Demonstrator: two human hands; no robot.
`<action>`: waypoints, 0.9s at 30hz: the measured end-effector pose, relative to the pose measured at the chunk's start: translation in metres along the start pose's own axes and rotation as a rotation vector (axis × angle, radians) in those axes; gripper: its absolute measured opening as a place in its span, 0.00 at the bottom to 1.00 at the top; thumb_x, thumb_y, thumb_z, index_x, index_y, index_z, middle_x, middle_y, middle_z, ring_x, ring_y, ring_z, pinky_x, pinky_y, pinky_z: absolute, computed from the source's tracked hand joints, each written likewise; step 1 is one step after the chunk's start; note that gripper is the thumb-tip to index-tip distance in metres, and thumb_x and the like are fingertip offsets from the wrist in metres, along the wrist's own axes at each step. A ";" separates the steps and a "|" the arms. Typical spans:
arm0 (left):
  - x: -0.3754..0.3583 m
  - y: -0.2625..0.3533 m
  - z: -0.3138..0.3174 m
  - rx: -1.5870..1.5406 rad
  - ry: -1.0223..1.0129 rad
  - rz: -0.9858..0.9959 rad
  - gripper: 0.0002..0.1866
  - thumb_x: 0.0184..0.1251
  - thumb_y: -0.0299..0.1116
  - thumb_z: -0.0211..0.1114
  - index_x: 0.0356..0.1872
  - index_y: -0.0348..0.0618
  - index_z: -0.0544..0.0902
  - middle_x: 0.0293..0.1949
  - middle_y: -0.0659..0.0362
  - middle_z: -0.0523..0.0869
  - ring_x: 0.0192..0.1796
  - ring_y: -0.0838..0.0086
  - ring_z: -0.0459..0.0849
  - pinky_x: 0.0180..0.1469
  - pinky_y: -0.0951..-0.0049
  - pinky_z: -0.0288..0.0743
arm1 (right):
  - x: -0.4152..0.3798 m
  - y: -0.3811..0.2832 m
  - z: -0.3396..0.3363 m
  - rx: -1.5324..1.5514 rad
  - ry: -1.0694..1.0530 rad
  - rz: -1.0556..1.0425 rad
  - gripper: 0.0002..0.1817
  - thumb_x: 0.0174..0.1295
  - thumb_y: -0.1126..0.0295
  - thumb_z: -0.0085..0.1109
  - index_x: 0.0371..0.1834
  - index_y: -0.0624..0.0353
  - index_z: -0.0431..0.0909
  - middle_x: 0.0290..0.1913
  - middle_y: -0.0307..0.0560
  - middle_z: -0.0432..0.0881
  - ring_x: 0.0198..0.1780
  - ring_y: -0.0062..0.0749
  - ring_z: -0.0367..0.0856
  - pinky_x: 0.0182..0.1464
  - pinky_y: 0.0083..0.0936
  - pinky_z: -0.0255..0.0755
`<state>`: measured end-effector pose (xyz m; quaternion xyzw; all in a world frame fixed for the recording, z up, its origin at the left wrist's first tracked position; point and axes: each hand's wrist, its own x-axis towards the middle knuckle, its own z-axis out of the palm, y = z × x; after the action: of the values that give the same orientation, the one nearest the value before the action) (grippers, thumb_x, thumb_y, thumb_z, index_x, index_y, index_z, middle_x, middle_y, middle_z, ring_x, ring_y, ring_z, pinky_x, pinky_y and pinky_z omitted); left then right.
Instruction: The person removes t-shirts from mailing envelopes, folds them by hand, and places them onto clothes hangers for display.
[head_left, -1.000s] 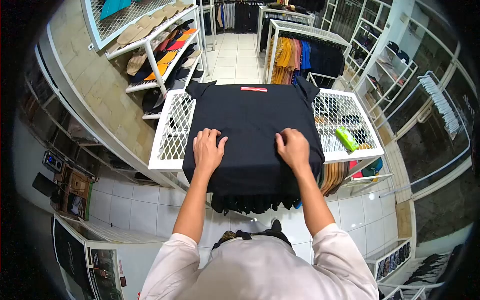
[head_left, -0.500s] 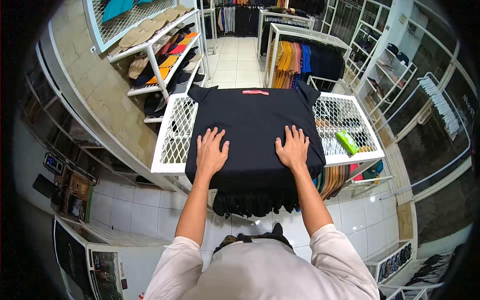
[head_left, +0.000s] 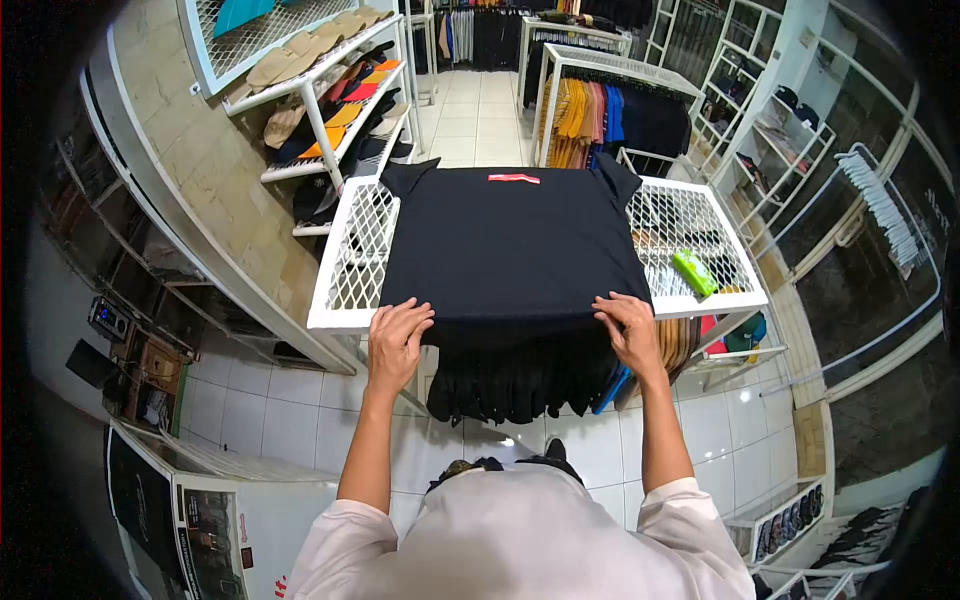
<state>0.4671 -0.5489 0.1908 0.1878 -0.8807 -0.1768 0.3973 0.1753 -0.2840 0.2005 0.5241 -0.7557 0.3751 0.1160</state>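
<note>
A black T-shirt (head_left: 510,240) lies spread out over the white mesh-topped rack (head_left: 728,306), its sleeves at the far corners. Near its far edge shows a red and white label (head_left: 514,179). At the near left corner, my left hand (head_left: 396,342) is closed on the shirt's edge, fingers over the top and thumb toward the middle. My right hand (head_left: 634,332) pinches the same edge at the near right corner. What the fingertips grip underneath is hidden. Below the edge hang several black garments (head_left: 520,375).
A bright green packet (head_left: 694,273) lies on the mesh to the right. Shelves of caps (head_left: 340,125) stand at the left. Farther back is a rack of yellow, pink and blue clothes (head_left: 580,115). A rail with white hangers (head_left: 880,205) stands at the right.
Both hands were flat on the shirt, fingers spread. They have moved back toward me and closed on its near edge, which no longer drapes as far down the front.
</note>
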 end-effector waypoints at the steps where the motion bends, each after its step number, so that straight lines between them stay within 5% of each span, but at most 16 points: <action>1: -0.002 0.006 -0.005 0.003 -0.009 -0.008 0.07 0.67 0.27 0.67 0.43 0.41 0.90 0.48 0.56 0.92 0.60 0.58 0.85 0.65 0.54 0.68 | 0.001 -0.006 -0.005 -0.016 0.006 0.031 0.09 0.62 0.71 0.70 0.44 0.57 0.89 0.44 0.46 0.90 0.56 0.44 0.85 0.63 0.39 0.69; 2: -0.003 0.012 -0.011 0.006 -0.016 -0.015 0.06 0.67 0.26 0.67 0.41 0.40 0.90 0.46 0.55 0.92 0.58 0.58 0.86 0.64 0.54 0.70 | -0.003 -0.013 -0.010 -0.056 0.029 -0.008 0.07 0.62 0.71 0.70 0.41 0.59 0.87 0.41 0.46 0.89 0.49 0.43 0.85 0.57 0.38 0.70; 9: -0.027 0.046 -0.047 -0.014 -0.206 -0.116 0.07 0.66 0.30 0.69 0.39 0.39 0.90 0.41 0.54 0.92 0.50 0.59 0.87 0.59 0.58 0.73 | -0.024 -0.056 -0.041 0.035 -0.193 0.190 0.10 0.63 0.65 0.70 0.37 0.60 0.87 0.39 0.48 0.89 0.46 0.45 0.84 0.53 0.38 0.72; 15: 0.056 0.034 0.017 0.088 0.007 -0.026 0.10 0.66 0.36 0.71 0.33 0.39 0.87 0.34 0.55 0.87 0.40 0.58 0.82 0.48 0.58 0.74 | 0.050 -0.030 0.022 -0.044 0.057 0.165 0.12 0.63 0.64 0.69 0.34 0.63 0.84 0.35 0.55 0.83 0.42 0.54 0.82 0.47 0.42 0.75; 22: 0.064 0.008 0.059 0.172 0.057 -0.148 0.09 0.65 0.35 0.71 0.37 0.40 0.85 0.37 0.55 0.83 0.45 0.58 0.81 0.51 0.59 0.73 | 0.067 -0.005 0.070 -0.269 0.230 0.226 0.11 0.61 0.65 0.68 0.28 0.61 0.80 0.33 0.54 0.80 0.40 0.53 0.79 0.47 0.44 0.74; 25: 0.063 0.005 0.062 0.180 0.074 -0.100 0.11 0.65 0.36 0.71 0.41 0.40 0.86 0.40 0.53 0.84 0.48 0.56 0.81 0.55 0.56 0.73 | 0.063 -0.005 0.070 -0.260 0.178 0.256 0.09 0.61 0.66 0.68 0.32 0.61 0.83 0.38 0.54 0.82 0.44 0.51 0.80 0.50 0.44 0.74; 27: 0.069 0.003 0.062 0.345 0.161 0.038 0.13 0.66 0.39 0.70 0.43 0.39 0.86 0.43 0.52 0.84 0.50 0.55 0.81 0.55 0.55 0.73 | 0.066 -0.003 0.075 -0.277 0.337 0.070 0.09 0.62 0.66 0.66 0.39 0.61 0.85 0.41 0.54 0.83 0.47 0.50 0.80 0.53 0.44 0.74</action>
<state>0.3770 -0.5687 0.1976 0.2501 -0.8667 -0.0002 0.4316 0.1663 -0.3824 0.1870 0.4064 -0.7876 0.3540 0.2986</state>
